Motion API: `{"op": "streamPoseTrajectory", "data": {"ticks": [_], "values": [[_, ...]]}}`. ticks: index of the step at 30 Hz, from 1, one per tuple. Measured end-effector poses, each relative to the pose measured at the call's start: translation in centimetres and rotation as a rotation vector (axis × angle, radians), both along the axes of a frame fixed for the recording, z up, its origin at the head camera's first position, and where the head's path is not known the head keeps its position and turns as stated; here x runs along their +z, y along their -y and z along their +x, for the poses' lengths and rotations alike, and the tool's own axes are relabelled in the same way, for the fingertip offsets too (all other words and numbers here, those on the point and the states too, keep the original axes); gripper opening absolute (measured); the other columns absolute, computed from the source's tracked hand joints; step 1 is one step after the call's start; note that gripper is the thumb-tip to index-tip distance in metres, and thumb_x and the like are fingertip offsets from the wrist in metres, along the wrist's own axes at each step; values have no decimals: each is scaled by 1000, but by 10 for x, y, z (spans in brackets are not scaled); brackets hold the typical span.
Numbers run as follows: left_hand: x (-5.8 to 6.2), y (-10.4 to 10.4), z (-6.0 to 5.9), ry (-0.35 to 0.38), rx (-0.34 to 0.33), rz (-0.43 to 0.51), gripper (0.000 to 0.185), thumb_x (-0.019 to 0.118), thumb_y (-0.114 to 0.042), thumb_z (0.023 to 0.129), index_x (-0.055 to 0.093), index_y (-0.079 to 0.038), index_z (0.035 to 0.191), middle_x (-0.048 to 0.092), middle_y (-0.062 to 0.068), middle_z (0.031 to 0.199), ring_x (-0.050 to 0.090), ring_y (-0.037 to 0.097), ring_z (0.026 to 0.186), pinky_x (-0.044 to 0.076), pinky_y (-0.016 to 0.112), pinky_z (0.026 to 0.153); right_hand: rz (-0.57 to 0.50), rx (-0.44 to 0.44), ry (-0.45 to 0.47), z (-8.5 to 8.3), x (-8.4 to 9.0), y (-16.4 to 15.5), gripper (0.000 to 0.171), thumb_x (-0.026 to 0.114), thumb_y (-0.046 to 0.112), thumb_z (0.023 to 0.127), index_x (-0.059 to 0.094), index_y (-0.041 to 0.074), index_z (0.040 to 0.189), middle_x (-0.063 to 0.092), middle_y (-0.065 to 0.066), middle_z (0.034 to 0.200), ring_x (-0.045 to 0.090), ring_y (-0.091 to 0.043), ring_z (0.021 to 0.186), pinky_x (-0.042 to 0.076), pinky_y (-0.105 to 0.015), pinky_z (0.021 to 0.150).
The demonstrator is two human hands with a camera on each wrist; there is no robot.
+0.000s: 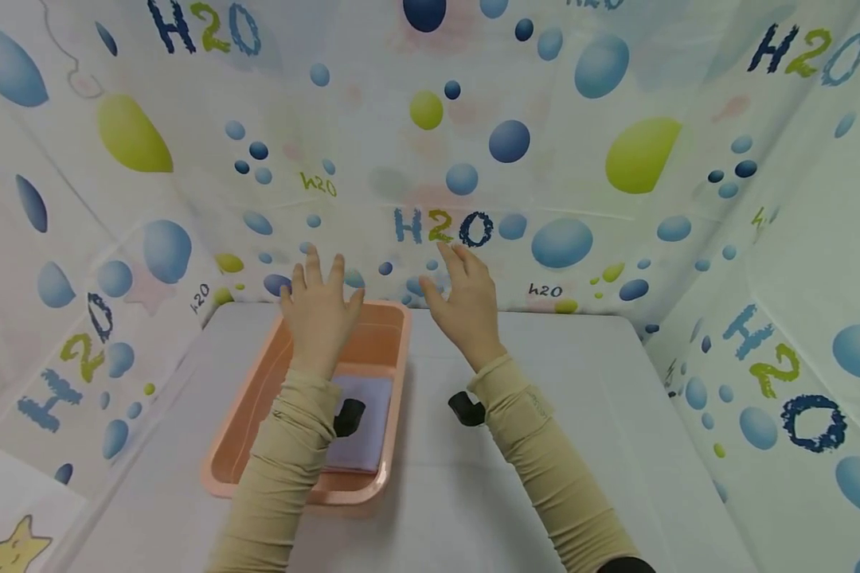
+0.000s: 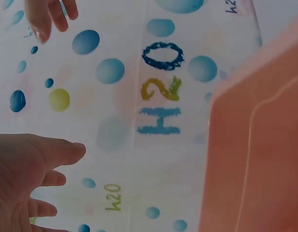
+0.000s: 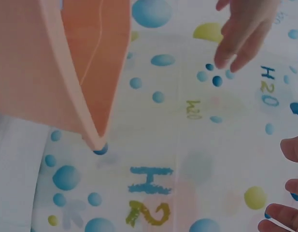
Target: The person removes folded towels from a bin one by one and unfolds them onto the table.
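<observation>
Both hands hover with fingers spread, holding nothing: the left hand (image 1: 320,306) over the smooth pink plastic tub (image 1: 247,414) at the surface's (image 1: 580,414) far-left edge, the right hand (image 1: 466,298) just beside its rim. A flat lavender cloth (image 1: 369,422) lies inside.

A peach tub (image 1: 396,374) is set directly on the white table (image 1: 580,414), left of its middle.

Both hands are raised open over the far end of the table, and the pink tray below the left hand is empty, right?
Not quite. The pink tray is not empty: the head view shows a folded lavender cloth lying in it. The rest holds: left hand and right hand are raised open.
</observation>
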State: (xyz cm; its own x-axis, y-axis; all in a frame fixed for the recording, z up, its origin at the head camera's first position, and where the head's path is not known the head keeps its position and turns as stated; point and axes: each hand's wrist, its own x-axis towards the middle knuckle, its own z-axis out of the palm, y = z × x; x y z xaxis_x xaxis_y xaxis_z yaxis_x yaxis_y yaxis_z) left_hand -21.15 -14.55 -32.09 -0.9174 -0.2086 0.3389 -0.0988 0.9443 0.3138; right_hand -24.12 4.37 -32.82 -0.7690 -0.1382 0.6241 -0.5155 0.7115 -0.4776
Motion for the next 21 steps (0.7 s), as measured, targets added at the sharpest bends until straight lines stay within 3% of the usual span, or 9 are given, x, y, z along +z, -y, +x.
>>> {"op": "streamPoseTrajectory", "data": {"ticks": [7, 12, 17, 21], "values": [[-21, 39, 2, 72, 82, 27, 58, 53, -34, 90, 37, -12, 142, 17, 24, 153, 26, 47, 134, 23, 68, 104, -10, 66, 54, 8, 2, 28, 54, 59, 33, 90, 45, 12, 138, 47, -16, 138, 45, -33, 127, 38, -53, 103], [-36, 47, 2, 102, 93, 45, 58, 55, -33, 90, 38, -10, 141, 16, 25, 153, 28, 48, 133, 24, 68, 103, -12, 102, 68, 11, -2, 44, 56, 60, 34, 89, 45, 11, 137, 49, -14, 136, 47, -32, 126, 39, -51, 103], [-50, 56, -2, 187, 97, 93, 61, 52, -34, 91, 34, -8, 143, 11, 27, 153, 22, 49, 135, 17, 69, 105, -37, 124, 76, 14, -8, 63, 55, 62, 33, 88, 47, 11, 136, 51, -12, 135, 48, -30, 124, 40, -49, 103], [-64, 69, 1, 228, 106, 124, 63, 49, -36, 92, 30, -4, 143, 12, 31, 151, 20, 52, 134, 11, 72, 105, -52, 139, 144, 19, -14, 76, 54, 59, 36, 89, 45, 15, 137, 49, -11, 136, 47, -29, 125, 39, -50, 103]]}}
